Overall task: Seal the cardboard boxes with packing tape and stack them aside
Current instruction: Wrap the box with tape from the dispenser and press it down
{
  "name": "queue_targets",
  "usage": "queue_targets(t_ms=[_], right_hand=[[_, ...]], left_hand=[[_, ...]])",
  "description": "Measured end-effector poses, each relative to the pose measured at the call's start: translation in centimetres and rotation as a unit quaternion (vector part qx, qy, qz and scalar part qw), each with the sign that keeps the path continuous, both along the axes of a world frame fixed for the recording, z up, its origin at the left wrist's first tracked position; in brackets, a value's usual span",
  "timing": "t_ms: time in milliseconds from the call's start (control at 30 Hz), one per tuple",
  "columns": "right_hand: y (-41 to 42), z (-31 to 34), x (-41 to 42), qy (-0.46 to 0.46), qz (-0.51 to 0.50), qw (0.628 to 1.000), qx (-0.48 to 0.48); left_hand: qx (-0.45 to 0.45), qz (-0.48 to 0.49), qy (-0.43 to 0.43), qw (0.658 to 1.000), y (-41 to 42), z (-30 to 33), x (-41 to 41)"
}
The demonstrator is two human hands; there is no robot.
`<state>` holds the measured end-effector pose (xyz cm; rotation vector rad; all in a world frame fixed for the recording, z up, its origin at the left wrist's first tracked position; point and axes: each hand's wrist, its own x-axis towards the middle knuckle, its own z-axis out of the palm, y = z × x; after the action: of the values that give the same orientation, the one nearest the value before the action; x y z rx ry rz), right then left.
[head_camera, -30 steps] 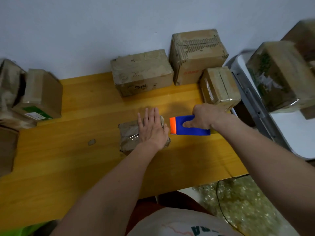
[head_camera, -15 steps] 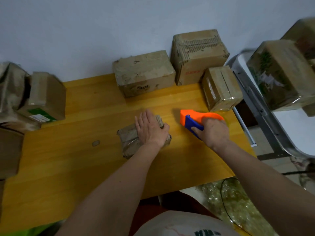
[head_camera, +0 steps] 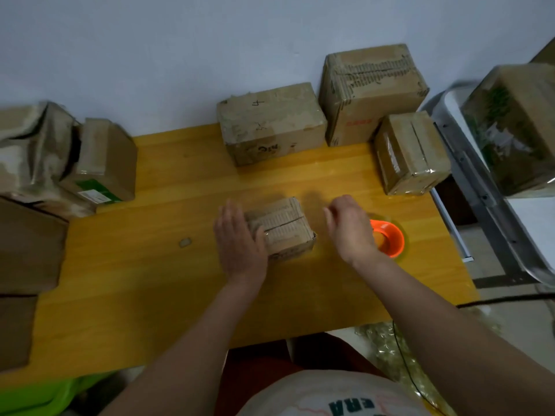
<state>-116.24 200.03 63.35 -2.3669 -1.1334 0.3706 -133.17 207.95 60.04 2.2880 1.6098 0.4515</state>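
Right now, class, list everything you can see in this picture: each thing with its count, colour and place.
small box: 1, brown, table centre, between the hands
back boxes: 3, brown, along the wall and the table's right edge
left boxes: a cluster, brown, one with a green label; count unclear
tape dispenser: 1, orange, on the table beside the right hand
scrap: 1, small, grey, left of the small box
table: 1, yellow wood
wrapped box: 1, brown-green, on the white surface at right
left hand: open, flat against the small box's left side
right hand: open, holding nothing
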Motion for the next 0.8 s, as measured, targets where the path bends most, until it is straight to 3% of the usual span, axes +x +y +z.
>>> queue_targets(t_ms=[67, 133, 200, 533, 800], right_hand=[[1.3, -0.1, -2.1, 0.064, 0.011, 0.998, 0.018], [2.0, -0.3, -3.7, 0.112, 0.001, 0.994, 0.015], [2.3, -0.7, -4.5, 0.125, -0.010, 0.992, 0.020], [4.7, -1.7, -4.9, 0.096, -0.025, 0.990, -0.103], [4.1, -2.8, -4.4, 0.183, -0.040, 0.979, -0.076]], left_hand=[[-0.049, 0.123, -0.107, 0.985, -0.4, 0.0, -0.8], [-0.131, 0.220, -0.210, 0.944, -0.8, 0.2, -1.1], [-0.156, 0.256, -0.244, 0.923, -1.1, 0.4, -1.3], [-0.202, 0.270, -0.164, 0.927, 0.0, 0.1, -1.2], [-0.312, 0.267, -0.130, 0.902, 0.3, 0.2, -1.8]])
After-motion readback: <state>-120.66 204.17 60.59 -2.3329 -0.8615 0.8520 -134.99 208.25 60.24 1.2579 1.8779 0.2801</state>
